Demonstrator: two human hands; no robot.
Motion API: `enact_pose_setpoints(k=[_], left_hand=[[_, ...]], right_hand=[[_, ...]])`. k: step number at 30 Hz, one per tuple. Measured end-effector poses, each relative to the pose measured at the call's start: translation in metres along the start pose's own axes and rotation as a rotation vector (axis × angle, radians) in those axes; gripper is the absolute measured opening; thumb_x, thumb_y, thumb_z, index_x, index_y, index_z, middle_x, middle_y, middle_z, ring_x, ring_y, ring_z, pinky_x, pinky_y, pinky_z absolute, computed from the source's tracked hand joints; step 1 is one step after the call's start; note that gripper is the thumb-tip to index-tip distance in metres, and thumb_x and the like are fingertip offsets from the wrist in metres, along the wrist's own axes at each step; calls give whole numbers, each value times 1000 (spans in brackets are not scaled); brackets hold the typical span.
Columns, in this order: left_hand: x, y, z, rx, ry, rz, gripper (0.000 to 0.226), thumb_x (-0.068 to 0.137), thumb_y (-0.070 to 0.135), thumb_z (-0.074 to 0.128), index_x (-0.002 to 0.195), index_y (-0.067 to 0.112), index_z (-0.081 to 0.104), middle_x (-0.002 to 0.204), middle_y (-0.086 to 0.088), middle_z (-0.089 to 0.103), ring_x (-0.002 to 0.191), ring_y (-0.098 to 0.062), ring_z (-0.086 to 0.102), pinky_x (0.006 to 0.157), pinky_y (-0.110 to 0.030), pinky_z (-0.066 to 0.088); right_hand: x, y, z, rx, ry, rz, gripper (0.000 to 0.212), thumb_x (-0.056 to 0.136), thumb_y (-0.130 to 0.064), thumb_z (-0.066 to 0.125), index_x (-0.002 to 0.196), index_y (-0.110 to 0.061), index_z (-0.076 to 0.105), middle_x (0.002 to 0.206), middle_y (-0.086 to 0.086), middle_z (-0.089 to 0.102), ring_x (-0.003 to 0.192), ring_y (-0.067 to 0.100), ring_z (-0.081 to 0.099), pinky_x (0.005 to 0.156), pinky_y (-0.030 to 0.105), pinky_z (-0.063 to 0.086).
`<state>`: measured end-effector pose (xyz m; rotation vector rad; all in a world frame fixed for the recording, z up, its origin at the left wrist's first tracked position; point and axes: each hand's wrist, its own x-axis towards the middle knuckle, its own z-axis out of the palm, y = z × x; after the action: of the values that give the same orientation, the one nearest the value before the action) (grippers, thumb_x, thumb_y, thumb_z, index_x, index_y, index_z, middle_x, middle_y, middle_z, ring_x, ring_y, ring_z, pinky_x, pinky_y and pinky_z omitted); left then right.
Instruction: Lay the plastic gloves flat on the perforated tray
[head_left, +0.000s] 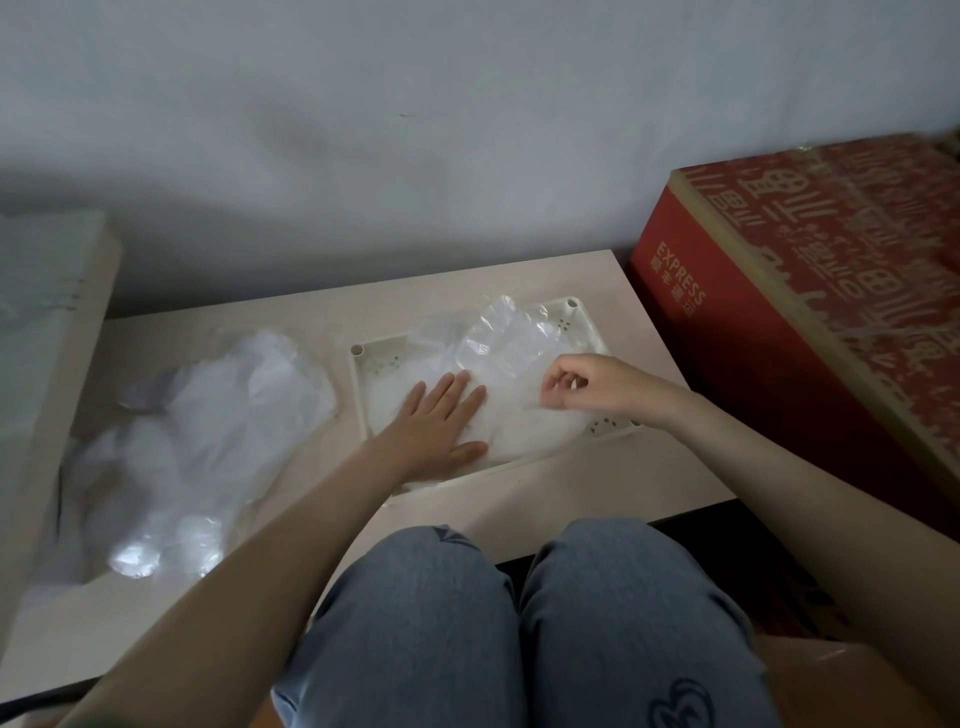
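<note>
A cream perforated tray (377, 348) lies on the low table, right of centre. Clear plastic gloves (511, 338) are spread over most of it, their fingers reaching the far edge. My left hand (439, 423) rests palm down, fingers spread, pressing on the gloves at the tray's near left. My right hand (582, 384) hovers over the tray's right part, its thumb and fingers pinched on a thin edge of a glove. A loose heap of more clear plastic gloves (208, 431) lies on the table to the left of the tray.
The pale table (571, 499) stands against a white wall. A large red cardboard box (810, 322) printed "EXPRESS" stands close at the right. A pale board (47, 332) runs along the left. My knees in blue jeans (509, 623) are at the table's near edge.
</note>
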<state>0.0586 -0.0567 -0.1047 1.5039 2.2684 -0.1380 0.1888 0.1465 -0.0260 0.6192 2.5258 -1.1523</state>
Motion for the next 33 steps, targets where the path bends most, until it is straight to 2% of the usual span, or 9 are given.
enact_pose_setpoints(k=[3, 5, 7, 10, 12, 15, 19, 27, 33], left_hand=[[0, 0, 0, 0, -7, -7, 71, 100, 55, 22, 151, 24, -16, 157, -4, -26, 145, -19, -23, 116, -41, -14], [1, 0, 0, 3, -8, -5, 71, 100, 55, 22, 151, 24, -16, 157, -4, -26, 145, -18, -23, 116, -41, -14], [1, 0, 0, 10, -16, -1, 71, 99, 55, 21, 151, 24, -17, 157, -4, -26, 145, -19, -23, 116, -41, -14], [2, -1, -2, 16, -26, 1, 71, 99, 56, 21, 151, 24, -17, 157, -4, -25, 145, -19, -22, 116, -41, -14], [2, -2, -2, 16, -23, 4, 72, 99, 56, 22, 151, 24, -16, 158, -4, -25, 145, -19, -22, 117, -41, -13], [2, -1, -2, 7, -22, 1, 72, 99, 55, 23, 151, 25, -15, 158, -4, -24, 145, -19, -22, 117, -41, -13], [2, -2, -2, -3, -22, 1, 71, 99, 55, 24, 151, 26, -15, 158, -4, -24, 145, -18, -21, 118, -41, -13], [3, -5, 0, 1, -28, 6, 69, 99, 57, 18, 151, 26, -16, 158, -2, -25, 145, -17, -22, 118, -41, -13], [2, -3, -1, 15, -46, -7, 70, 99, 56, 19, 151, 26, -17, 157, -2, -26, 145, -17, -23, 117, -41, -14]], right_hand=[[5, 1, 9, -383, -137, -24, 33, 81, -41, 70, 109, -28, 60, 103, -9, 54, 94, 9, 44, 83, 27, 41], [10, 4, 15, -497, -88, -71, 20, 85, -36, 66, 102, -26, 63, 94, -11, 55, 98, 11, 40, 89, 31, 33], [11, 5, 16, -383, -35, -96, 8, 89, -29, 63, 90, -22, 66, 82, -15, 56, 92, 10, 46, 84, 27, 33], [12, 3, 14, -149, -5, -79, 12, 91, -26, 61, 81, -22, 67, 80, -9, 64, 76, 9, 56, 72, 27, 44], [11, -1, 14, -34, 20, -82, 12, 92, -24, 60, 82, -23, 67, 89, -2, 69, 87, 16, 62, 81, 32, 47], [11, -7, 13, 122, 32, -81, 11, 94, -17, 58, 89, -14, 67, 92, -1, 71, 92, 13, 63, 89, 27, 46], [10, -14, 12, 246, 32, -58, 8, 93, -11, 57, 91, -8, 64, 81, 1, 70, 72, 10, 57, 71, 23, 45], [4, -10, 1, 189, 2, 95, 12, 89, -5, 52, 97, -10, 60, 70, 2, 60, 56, 10, 48, 51, 22, 37], [1, -5, -1, 214, 8, 119, 16, 90, -2, 50, 98, -10, 61, 75, 4, 61, 63, 13, 53, 59, 23, 44]])
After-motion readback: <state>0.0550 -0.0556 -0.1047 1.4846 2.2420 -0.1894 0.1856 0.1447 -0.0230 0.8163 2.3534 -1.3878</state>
